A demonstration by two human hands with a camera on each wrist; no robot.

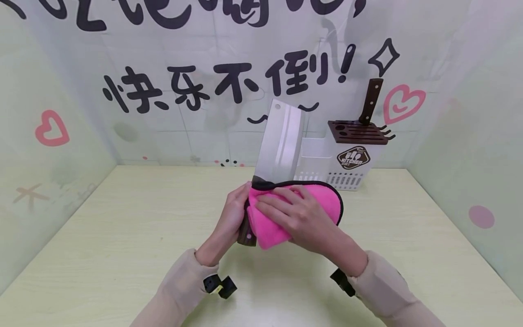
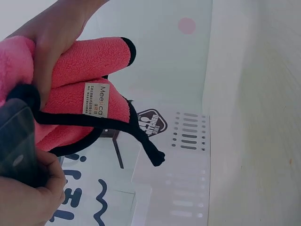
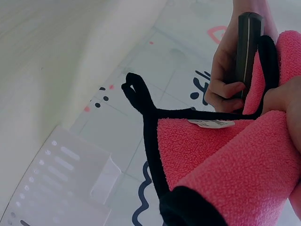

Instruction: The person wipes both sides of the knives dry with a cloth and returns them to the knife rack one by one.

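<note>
A cleaver stands tilted in front of me, its broad silver blade [image 1: 279, 141] pointing up and away. My left hand [image 1: 233, 215] grips its dark handle [image 1: 247, 234], the butt of which sticks out below; the right wrist view shows fingers curled round the handle [image 3: 248, 52]. A folded pink towel [image 1: 328, 200] with black edging lies against the handle and the bottom of the blade. My right hand [image 1: 304, 218] holds it, fingers over the front, and in the left wrist view the thumb lies over the towel [image 2: 91, 61]. A white label hangs at the towel's edge.
Behind the blade, at the back right of the pale wooden table [image 1: 122, 254], stands a white slotted kitchen rack [image 1: 314, 156]. Its brown slotted top [image 1: 355, 131] has small dark hooks at the side, and a brown riveted handle [image 1: 372, 100] rises from it. Printed walls enclose the table.
</note>
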